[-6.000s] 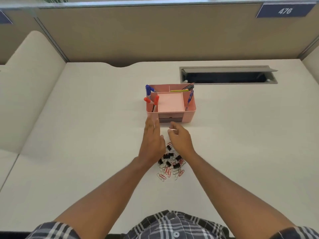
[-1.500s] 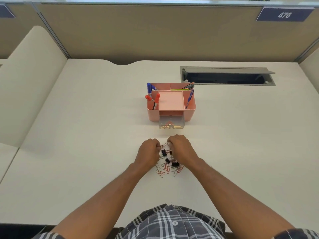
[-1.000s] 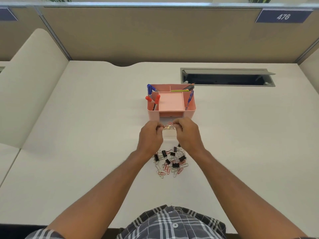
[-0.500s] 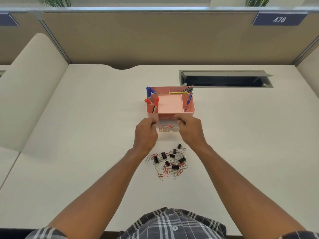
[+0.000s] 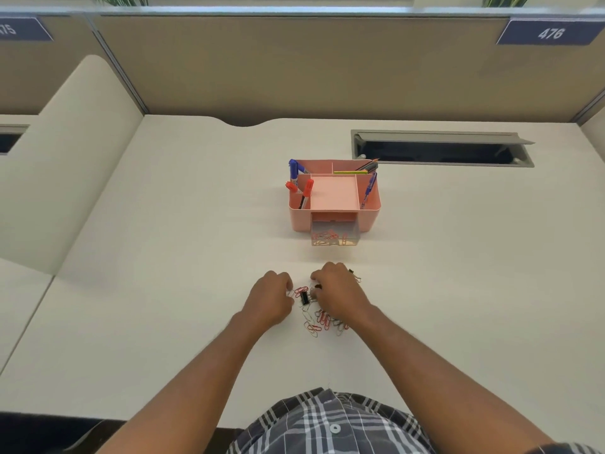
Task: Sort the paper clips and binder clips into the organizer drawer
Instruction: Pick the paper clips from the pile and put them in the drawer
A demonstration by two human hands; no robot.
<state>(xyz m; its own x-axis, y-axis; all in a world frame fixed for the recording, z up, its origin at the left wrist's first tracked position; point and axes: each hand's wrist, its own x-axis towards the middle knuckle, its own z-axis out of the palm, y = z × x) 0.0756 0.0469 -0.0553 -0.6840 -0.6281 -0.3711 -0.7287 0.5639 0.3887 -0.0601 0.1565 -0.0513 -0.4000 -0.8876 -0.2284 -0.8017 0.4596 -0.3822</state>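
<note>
Clips (image 5: 322, 317) heaped on cream desk (image 5: 163, 257), near front edge, red and silver wire with black binders. Left hand (image 5: 270, 301) curled at pile's left, right hand (image 5: 339, 294) curled over it; pinching anything, cannot tell. Beyond, across bare desk, clear drawer (image 5: 334, 237) pulled from pink organizer (image 5: 370, 214), some clips inside.

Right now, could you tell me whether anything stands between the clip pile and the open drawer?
Nothing visible does: only bare desk lies between the clip pile and the open drawer, which faces the pile.
</note>
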